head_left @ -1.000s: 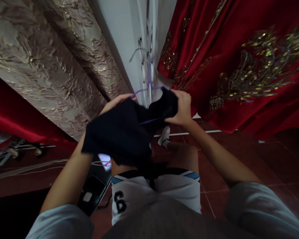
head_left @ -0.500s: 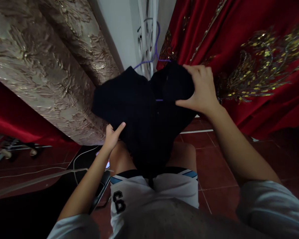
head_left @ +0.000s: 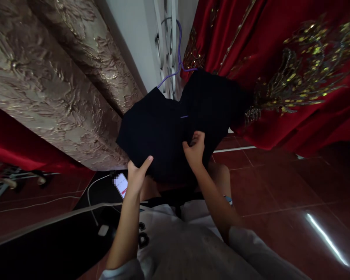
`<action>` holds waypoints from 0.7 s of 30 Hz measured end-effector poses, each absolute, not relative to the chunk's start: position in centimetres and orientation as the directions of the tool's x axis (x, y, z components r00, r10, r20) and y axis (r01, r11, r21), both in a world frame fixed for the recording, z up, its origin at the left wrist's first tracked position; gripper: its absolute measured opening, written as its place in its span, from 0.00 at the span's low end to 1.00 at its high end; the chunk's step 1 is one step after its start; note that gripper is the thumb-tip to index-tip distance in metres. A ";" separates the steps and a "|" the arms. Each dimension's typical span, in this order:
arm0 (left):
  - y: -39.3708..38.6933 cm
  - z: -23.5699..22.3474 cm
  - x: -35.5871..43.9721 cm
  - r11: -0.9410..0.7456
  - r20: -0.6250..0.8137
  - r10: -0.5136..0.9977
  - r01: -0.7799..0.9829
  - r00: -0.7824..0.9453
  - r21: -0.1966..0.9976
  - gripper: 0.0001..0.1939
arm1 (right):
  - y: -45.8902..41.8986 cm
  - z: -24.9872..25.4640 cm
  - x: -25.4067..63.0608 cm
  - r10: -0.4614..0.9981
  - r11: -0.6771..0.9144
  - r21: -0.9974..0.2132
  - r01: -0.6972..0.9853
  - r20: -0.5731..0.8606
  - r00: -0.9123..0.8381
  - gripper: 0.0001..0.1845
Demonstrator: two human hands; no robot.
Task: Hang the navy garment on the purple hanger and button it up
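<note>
A dark navy shirt [head_left: 151,128] with an open neck hangs on a purple wire hanger [head_left: 179,50], its lower part reaching over my knees. My left hand [head_left: 137,175] grips the shirt's lower left edge, thumb on top and the other fingers mostly hidden beneath the cloth. At the middle of the front, my right hand [head_left: 195,152] has its fingers curled and pinched on the fabric by the opening. A short piece of the hanger's purple bar shows through the neck gap. Fine detail of the cloth is lost in the dark.
The hanger hooks onto a white metal grille [head_left: 166,46]. Beige textured fabric [head_left: 76,89] hangs at left, red cloth with gold sequins [head_left: 303,77] at right. A lit phone [head_left: 121,185] and a white cable [head_left: 89,194] lie on a black surface beside my left arm.
My right hand has left the shirt's right shoulder and come down to the middle of its front. The right sleeve now spreads outward. My left hand still holds the lower left edge.
</note>
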State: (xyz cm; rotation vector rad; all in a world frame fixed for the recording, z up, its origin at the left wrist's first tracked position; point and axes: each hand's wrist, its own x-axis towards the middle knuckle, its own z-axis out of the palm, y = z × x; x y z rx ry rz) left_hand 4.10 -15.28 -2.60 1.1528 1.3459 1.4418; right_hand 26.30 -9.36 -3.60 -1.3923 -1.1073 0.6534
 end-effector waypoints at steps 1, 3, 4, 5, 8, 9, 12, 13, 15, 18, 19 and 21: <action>-15.3 -2.5 4.3 -0.113 0.117 0.955 0.032 -0.271 0.993 0.22 | -10.4 -4.2 26.3 0.915 0.070 -0.982 0.177 0.134 0.380 0.20; -15.4 -2.6 5.0 -0.212 0.234 0.894 0.100 -0.383 0.972 0.24 | -12.6 -4.8 26.7 0.957 -0.037 -0.995 0.097 -0.007 0.291 0.12; -15.5 -2.8 5.5 -0.256 0.301 0.847 0.161 -0.438 0.953 0.26 | -13.7 -4.7 27.0 0.973 -0.087 -0.993 0.077 -0.068 0.221 0.11; -15.7 -3.1 6.1 -0.288 0.364 0.795 0.225 -0.485 0.931 0.29 | -14.7 -4.6 27.2 0.982 -0.132 -0.989 0.061 -0.122 0.146 0.15; -17.1 -4.1 8.8 -0.311 0.452 0.761 0.348 -0.466 0.884 0.26 | -16.6 -3.4 27.6 0.977 -0.214 -0.977 0.012 -0.214 -0.013 0.22; -17.7 -4.4 9.9 -0.317 0.443 0.811 0.348 -0.383 0.882 0.21 | -16.9 -3.0 27.6 0.977 -0.212 -0.977 0.000 -0.211 -0.036 0.22; -19.0 -4.7 13.1 -0.330 0.361 0.929 0.253 -0.086 0.910 0.08 | -17.2 -2.2 27.3 0.991 -0.131 -0.991 0.012 -0.132 -0.016 0.21; -19.3 -4.7 14.0 -0.325 0.340 0.940 0.223 -0.031 0.919 0.06 | -17.3 -2.0 27.2 0.995 -0.098 -0.995 0.018 -0.098 0.010 0.22; -19.5 -4.6 15.3 -0.312 0.322 0.947 0.196 -0.021 0.930 0.04 | -17.6 -2.0 27.0 0.996 -0.049 -0.999 -0.009 -0.050 0.080 0.24; -19.4 -4.5 15.9 -0.290 0.310 0.948 0.213 -0.068 0.933 0.06 | -18.2 -2.0 27.2 0.994 -0.068 -0.983 -0.173 -0.083 0.078 0.24; -19.3 -4.6 15.9 -0.284 0.307 0.948 0.218 -0.083 0.934 0.06 | -18.2 -1.9 27.4 0.993 -0.100 -0.968 -0.230 -0.112 0.038 0.22; -18.9 -4.8 15.8 -0.277 0.308 0.945 0.228 -0.113 0.933 0.04 | -17.5 -1.0 27.8 0.989 -0.150 -0.941 -0.304 -0.144 -0.043 0.20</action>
